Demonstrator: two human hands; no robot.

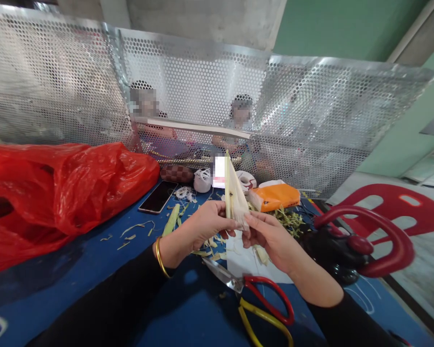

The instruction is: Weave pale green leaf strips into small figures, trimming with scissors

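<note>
A pale, pointed corn husk (237,195) stands upright between my two hands, its tip up and its wide end low. My left hand (211,219), with a gold bangle at the wrist, pinches the husk's lower left edge. On the other side, the thumb and fingers of my right hand (265,231) grip its lower right corner. Below my hands lie scissors (238,286) with one red and one yellow handle, blades pointing up and left. Cut husk scraps (211,248) and a white sheet of paper (240,260) lie under the hands.
A red plastic bag (83,193) fills the left side. Behind are a phone (159,196), white string (202,180), a tape roll (246,180) and an orange packet (277,196). A black device with a red handle (350,246) stands right. Two people sit behind a perforated metal screen (198,72).
</note>
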